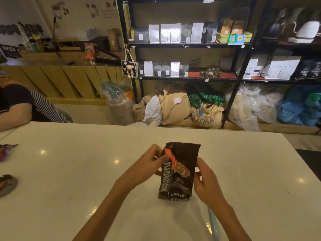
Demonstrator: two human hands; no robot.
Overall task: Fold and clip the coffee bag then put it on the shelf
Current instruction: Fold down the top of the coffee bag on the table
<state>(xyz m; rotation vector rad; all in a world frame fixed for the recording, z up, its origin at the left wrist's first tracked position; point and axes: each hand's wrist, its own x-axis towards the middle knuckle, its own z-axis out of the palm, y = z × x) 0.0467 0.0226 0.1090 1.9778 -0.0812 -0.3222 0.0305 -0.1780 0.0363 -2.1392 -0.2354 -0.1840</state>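
Observation:
A dark brown coffee bag (180,173) with white lettering stands upright on the white table (86,171), just in front of me. An orange clip (171,158) lies slanted against the bag's upper left front. My left hand (147,166) pinches the clip and the bag's left edge near the top. My right hand (206,181) grips the bag's right edge at mid height. The bag's top is upright and unfolded. Behind the table stands a black metal shelf (184,45) loaded with other coffee bags.
Another person's arm (15,110) rests on the table's far left corner. Small packets (7,150) lie at the left edge. Burlap sacks (205,112) and plastic bags crowd the floor under the shelf. A wooden counter (60,73) runs along the back left.

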